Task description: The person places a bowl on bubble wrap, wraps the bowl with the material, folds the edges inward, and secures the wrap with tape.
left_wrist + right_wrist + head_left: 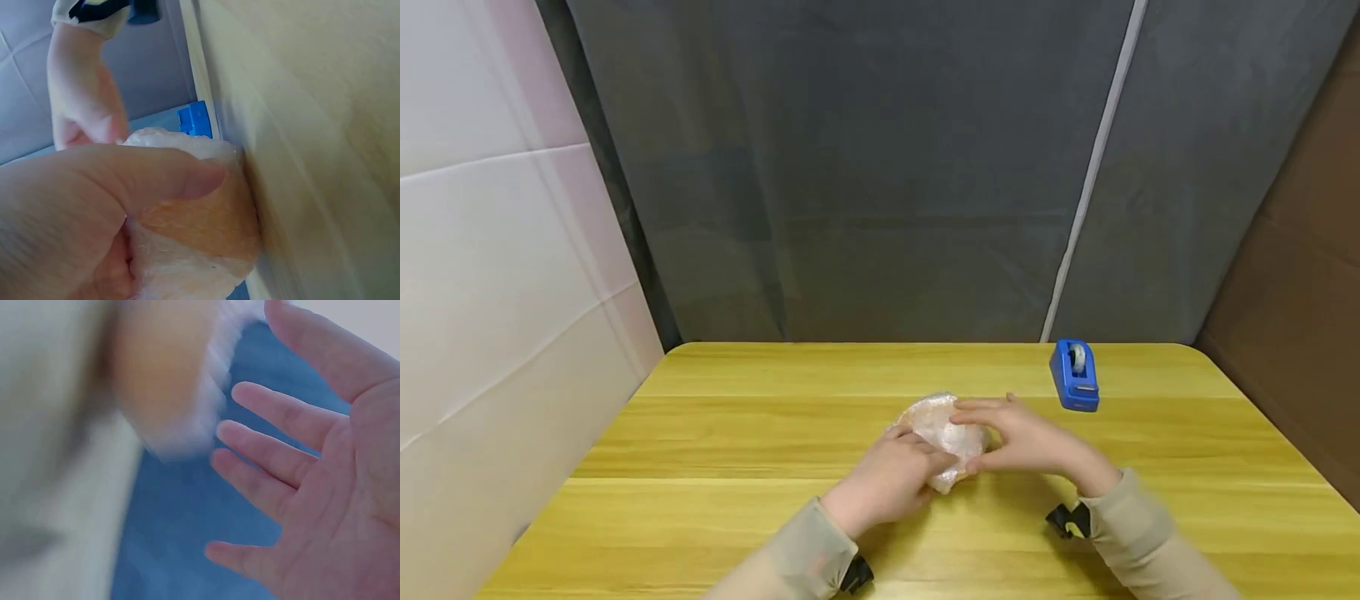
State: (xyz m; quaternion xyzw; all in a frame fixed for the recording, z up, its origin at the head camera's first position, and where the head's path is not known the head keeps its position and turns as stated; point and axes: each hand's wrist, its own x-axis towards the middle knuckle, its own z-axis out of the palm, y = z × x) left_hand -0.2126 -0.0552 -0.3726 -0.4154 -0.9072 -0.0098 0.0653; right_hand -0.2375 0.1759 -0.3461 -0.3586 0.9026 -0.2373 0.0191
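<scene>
A bundle in clear bubble wrap (931,422), with something orange-brown showing through, lies on the wooden table. My left hand (887,482) grips its near left side; in the left wrist view the thumb (169,172) lies across the wrapped bundle (206,231) and the other fingers are partly hidden. At the bundle's right side is my right hand (1026,437), fingers spread. The right wrist view shows that palm (350,487) facing the blurred bundle (165,369), its fingers extended with a gap to the wrap. What is inside cannot be made out.
A blue tape dispenser (1075,377) with a roll in it stands at the back right of the table (760,417). Dark cloth (865,183) hangs behind the table, with a white panel (497,233) on the left and a brown one (1292,275) on the right.
</scene>
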